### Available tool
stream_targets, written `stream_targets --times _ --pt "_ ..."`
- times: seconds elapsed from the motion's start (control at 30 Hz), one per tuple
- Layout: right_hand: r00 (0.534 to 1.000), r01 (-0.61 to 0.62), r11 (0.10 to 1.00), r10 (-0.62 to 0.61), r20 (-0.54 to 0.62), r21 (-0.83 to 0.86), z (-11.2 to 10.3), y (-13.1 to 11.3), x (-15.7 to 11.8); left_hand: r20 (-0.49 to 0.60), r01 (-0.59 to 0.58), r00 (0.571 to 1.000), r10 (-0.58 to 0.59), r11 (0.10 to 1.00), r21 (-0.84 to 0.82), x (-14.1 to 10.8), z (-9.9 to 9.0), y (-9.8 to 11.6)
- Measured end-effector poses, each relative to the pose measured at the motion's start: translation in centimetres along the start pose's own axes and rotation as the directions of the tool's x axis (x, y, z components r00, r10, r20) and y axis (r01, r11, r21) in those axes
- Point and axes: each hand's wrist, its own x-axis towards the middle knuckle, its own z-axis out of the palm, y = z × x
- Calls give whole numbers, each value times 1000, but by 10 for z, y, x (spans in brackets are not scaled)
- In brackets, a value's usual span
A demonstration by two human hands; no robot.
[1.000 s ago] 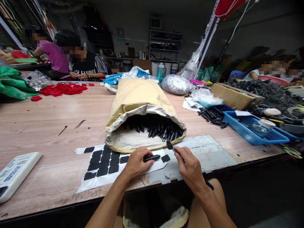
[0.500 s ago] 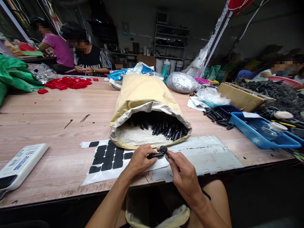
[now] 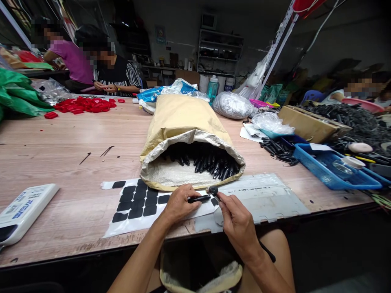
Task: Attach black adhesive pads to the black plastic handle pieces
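My left hand (image 3: pixel 181 205) is closed on a slim black tube-shaped piece (image 3: pixel 199 199), whose tip points to the right. Between the fingertips of my right hand (image 3: pixel 236 213) is a small tool with a round black head (image 3: pixel 213 190); its shaft is mostly hidden. The two held pieces are close together, with a narrow gap between them. Below lies a white sheet with black rounded-square stickers (image 3: pixel 139 203). Just beyond my hands, a tan sack (image 3: pixel 189 116) lies on its side, its mouth facing me, with many black tube-shaped pieces (image 3: pixel 216 165) inside.
A white device (image 3: pixel 26 213) sits at the left. Red parts (image 3: pixel 85 105) are heaped farther back, near two seated people. On the right are a grey board (image 3: pixel 259 199), a blue basket (image 3: pixel 332 167) and black parts (image 3: pixel 276 151). Another open sack (image 3: pixel 200 280) is at my lap.
The round-headed tool in my right hand has moved slightly right, away from the black piece, whose tip now shows. The view has shifted a little.
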Motion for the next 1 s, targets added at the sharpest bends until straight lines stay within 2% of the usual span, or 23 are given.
stream_targets --times 0.13,0.27,0.4,0.57,0.77,1.0 --pt "998 -24 999 25 55 -23 2 3 -3 -3 -6 1000 6 1000 5 -1 0 2" --pt "999 -52 997 52 -2 -57 -5 15 5 8 -4 1000 4 1000 9 -2 -2 3" --pt "998 -57 975 54 -18 -215 -10 42 11 43 -11 999 12 1000 -6 -1 -5 2" --pt "1000 13 928 -22 -20 -373 -5 67 8 44 -14 999 14 1000 1 -1 -5 1" --pt "999 -3 921 -10 -31 -390 -2 66 4 55 -29 998 24 996 89 -1 -5 3" --pt "999 -26 923 13 -38 -384 -1 67 4 62 -29 998 23 996 90 0 -5 3"
